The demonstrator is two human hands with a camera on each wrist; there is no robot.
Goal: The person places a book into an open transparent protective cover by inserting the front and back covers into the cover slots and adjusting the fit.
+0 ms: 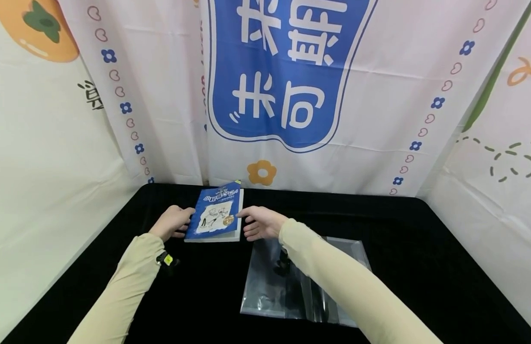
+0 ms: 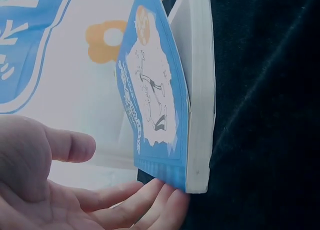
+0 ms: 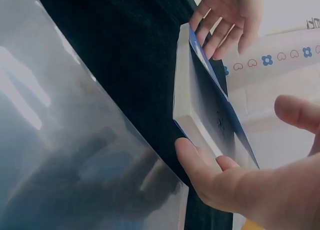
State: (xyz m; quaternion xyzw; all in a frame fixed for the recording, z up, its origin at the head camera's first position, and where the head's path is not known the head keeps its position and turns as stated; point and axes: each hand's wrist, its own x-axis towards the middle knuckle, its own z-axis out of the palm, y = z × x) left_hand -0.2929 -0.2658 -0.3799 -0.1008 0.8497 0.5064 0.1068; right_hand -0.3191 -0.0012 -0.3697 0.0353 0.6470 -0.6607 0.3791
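A blue paperback book (image 1: 218,203) lies on the black tabletop, its front cover lifted slightly along the right side so the white pages (image 2: 202,89) show. At its spine is my left hand (image 1: 173,223), fingertips touching the lower spine edge and thumb held apart from the cover. My right hand (image 1: 265,223) is at the opposite, opening side. In the right wrist view its fingers (image 3: 192,162) reach the page edge while the thumb (image 3: 297,112) stands away from the cover. Neither hand grips the book.
A clear plastic sheet or sleeve (image 1: 270,291) lies flat beneath my right forearm, close to the book's near right side. White printed curtains (image 1: 171,95) enclose the black table (image 1: 192,296) at the back and both sides.
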